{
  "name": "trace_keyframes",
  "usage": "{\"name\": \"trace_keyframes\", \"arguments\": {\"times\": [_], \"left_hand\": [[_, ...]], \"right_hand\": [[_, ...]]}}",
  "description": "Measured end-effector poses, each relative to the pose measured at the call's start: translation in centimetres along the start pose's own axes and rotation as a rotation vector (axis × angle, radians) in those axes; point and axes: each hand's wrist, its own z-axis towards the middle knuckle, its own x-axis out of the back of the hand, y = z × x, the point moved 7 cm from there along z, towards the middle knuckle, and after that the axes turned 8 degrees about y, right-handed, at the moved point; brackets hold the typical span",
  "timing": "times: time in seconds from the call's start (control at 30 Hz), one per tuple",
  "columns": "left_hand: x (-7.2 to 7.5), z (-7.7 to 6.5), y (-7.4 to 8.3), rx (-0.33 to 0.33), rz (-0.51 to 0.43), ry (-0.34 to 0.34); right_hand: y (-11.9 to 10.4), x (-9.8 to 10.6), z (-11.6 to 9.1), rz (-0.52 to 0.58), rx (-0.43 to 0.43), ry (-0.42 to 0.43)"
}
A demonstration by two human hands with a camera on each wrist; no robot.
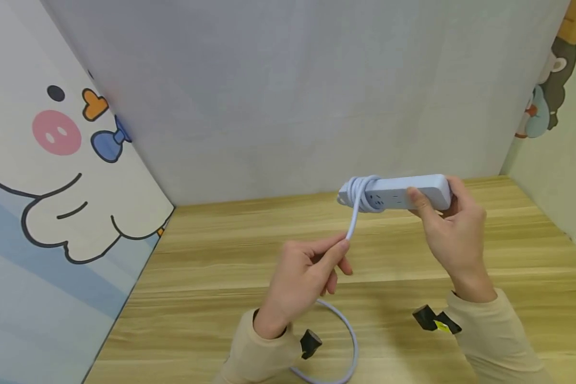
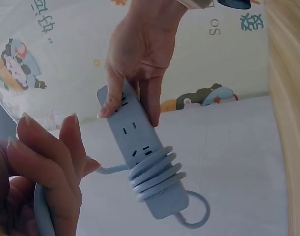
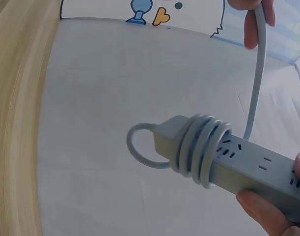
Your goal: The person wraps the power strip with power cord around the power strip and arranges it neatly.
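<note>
My right hand (image 1: 453, 234) grips the far end of a pale blue power strip (image 1: 413, 192), thumb on its socket face. The strip is held up off the table, sockets showing. Several turns of its cord (image 3: 201, 147) wrap round the other end, where a small loop of cord sticks out in both wrist views. Below and left of the strip, my left hand (image 1: 304, 277) pinches the cord between thumb and forefinger. From there the cord runs taut up to the wraps. The loose part passes through the left hand's curled fingers (image 2: 51, 172) and hangs down.
A curved length of loose cord (image 1: 355, 346) lies over the wooden table (image 1: 197, 298) near its front. A white cloth backdrop (image 1: 293, 106) stands behind. Printed cartoon panels flank the table, a duck panel (image 1: 101, 213) on the left. Small black devices (image 1: 311, 343) sit at both cuffs.
</note>
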Motion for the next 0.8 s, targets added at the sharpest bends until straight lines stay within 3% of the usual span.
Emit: {"name": "trace_keyframes", "arguments": {"times": [0.13, 0.3, 0.4, 0.6, 0.7, 0.8], "left_hand": [[-0.9, -0.3, -0.4, 0.047, -0.009, -0.062], [-2.4, -0.6, -1.2, 0.106, -0.024, -0.205], [-2.9, -0.6, -1.7, 0.134, -0.053, -0.266], [-3.5, -0.1, -2.9, 0.173, -0.182, -0.378], [-3.9, 0.2, -3.7, 0.211, -0.245, -0.441], [-4.3, 0.5, -4.4, 0.222, -0.251, -0.519]], "right_hand": [[0.4, 0.5, 0.0, 0.189, -0.036, 0.117], [1.1, 1.6, 0.3, 0.492, -0.057, 0.316], [1.6, 2.1, 0.6, 0.65, -0.112, 0.383], [2.3, 1.8, 1.0, 0.916, -0.298, 0.345], [2.8, 1.4, 1.1, 1.063, -0.414, 0.281], [3.3, 0.9, 1.1, 1.185, -0.527, 0.192]]}}
